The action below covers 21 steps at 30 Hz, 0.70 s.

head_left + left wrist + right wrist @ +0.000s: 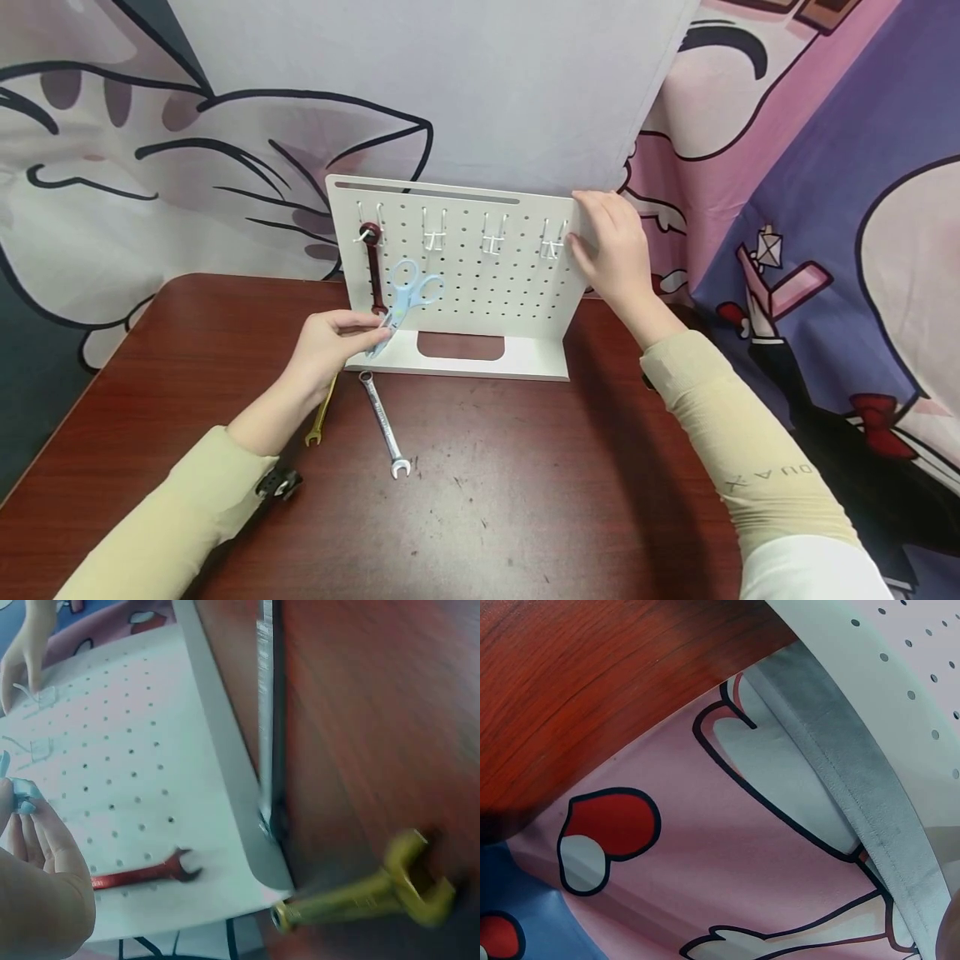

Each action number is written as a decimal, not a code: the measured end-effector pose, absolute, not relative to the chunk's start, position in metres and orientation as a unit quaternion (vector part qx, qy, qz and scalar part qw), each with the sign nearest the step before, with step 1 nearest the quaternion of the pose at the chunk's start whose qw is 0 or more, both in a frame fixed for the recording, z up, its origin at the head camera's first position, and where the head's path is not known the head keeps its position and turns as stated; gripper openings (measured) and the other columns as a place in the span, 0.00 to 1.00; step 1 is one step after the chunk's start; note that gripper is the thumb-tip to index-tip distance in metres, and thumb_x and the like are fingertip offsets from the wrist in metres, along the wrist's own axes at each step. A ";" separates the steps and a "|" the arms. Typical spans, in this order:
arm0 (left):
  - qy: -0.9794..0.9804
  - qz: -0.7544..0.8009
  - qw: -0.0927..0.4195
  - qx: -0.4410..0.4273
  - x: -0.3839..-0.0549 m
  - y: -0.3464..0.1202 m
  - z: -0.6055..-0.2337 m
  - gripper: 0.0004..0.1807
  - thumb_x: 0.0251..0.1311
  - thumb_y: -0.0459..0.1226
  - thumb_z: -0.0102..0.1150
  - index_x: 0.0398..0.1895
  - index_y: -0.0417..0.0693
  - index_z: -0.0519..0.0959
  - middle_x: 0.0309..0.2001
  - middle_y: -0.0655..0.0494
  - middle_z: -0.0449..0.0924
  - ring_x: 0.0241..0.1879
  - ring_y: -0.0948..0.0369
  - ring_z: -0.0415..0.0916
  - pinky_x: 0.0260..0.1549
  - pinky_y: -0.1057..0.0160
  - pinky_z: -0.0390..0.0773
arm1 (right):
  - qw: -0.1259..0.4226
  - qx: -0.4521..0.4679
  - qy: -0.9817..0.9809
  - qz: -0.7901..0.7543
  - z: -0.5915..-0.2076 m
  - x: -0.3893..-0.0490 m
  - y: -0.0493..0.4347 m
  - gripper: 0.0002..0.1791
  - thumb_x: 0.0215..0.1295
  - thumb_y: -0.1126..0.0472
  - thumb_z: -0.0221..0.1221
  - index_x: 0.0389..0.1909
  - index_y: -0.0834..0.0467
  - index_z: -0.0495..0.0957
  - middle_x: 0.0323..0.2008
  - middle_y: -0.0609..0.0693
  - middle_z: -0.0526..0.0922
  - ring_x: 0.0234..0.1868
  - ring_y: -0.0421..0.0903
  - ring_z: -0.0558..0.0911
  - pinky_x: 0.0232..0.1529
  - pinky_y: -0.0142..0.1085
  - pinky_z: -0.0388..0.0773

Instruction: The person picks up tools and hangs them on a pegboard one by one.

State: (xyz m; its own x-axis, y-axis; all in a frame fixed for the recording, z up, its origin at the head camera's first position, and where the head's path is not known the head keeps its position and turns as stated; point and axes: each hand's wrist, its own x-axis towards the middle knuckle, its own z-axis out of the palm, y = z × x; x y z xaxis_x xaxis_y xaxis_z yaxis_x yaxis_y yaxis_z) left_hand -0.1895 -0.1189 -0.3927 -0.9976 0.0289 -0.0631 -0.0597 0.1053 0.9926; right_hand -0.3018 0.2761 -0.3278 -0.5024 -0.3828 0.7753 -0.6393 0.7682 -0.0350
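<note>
Light blue scissors (pixel 407 297) are pinched by the blade end between the thumb and fingers of my left hand (pixel 333 342), handles pointing up. They overlap the lower left of a white pegboard (pixel 465 292) standing on the table. My right hand (pixel 618 246) grips the board's upper right edge, thumb on the front. From the leftmost hook hangs a dark red wrench (pixel 373 271), its open end down, also seen in the left wrist view. Three other white wire hooks (pixel 492 235) on the board hold nothing.
A silver wrench (pixel 386 427) lies on the brown table (pixel 525 483) before the board. Left of it lies a yellow wrench (pixel 321 417), partly behind my left wrist; the left wrist view shows its open jaw end. A printed curtain (pixel 262 183) hangs behind the table.
</note>
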 end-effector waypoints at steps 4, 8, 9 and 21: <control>0.744 0.667 0.041 -0.011 -0.195 -0.107 -0.391 0.08 0.63 0.32 0.74 0.44 0.47 0.92 0.30 0.78 0.87 0.39 0.72 0.80 0.41 0.74 0.80 | 0.398 0.300 -0.852 0.161 -0.328 -0.302 0.276 0.27 0.66 0.70 0.65 0.67 0.68 0.75 0.61 0.66 0.83 0.64 0.64 0.79 0.78 0.55 0.68; 0.746 0.663 0.050 -0.020 -0.202 -0.100 -0.390 0.19 0.64 0.34 0.74 0.55 0.32 0.86 0.29 0.77 0.86 0.38 0.73 0.81 0.43 0.71 0.78 | 0.397 0.300 -0.852 0.163 -0.328 -0.302 0.276 0.27 0.66 0.70 0.65 0.67 0.68 0.75 0.61 0.66 0.83 0.64 0.64 0.79 0.79 0.54 0.67; 0.747 0.663 0.050 -0.023 -0.203 -0.099 -0.389 0.20 0.64 0.35 0.73 0.56 0.31 0.85 0.29 0.78 0.86 0.38 0.72 0.82 0.44 0.70 0.78 | 0.397 0.299 -0.852 0.163 -0.328 -0.302 0.276 0.27 0.66 0.70 0.65 0.67 0.68 0.75 0.61 0.66 0.83 0.64 0.64 0.79 0.79 0.53 0.67; 0.736 0.676 0.034 -0.020 -0.225 -0.087 -0.393 0.22 0.65 0.34 0.72 0.58 0.28 0.83 0.28 0.78 0.85 0.35 0.74 0.81 0.40 0.73 0.78 | 0.398 0.298 -0.852 0.162 -0.328 -0.301 0.276 0.27 0.67 0.69 0.65 0.67 0.68 0.75 0.61 0.66 0.83 0.64 0.64 0.79 0.78 0.55 0.67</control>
State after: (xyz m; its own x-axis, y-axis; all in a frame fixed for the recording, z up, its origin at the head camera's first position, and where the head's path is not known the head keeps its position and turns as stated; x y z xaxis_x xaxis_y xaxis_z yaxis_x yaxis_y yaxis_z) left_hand -0.2246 -0.0870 -0.3930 -0.9970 0.0164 -0.0758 -0.0742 0.0854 0.9936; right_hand -0.3010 0.2763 -0.3280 -0.5059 -0.3792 0.7748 -0.6371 0.7698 -0.0393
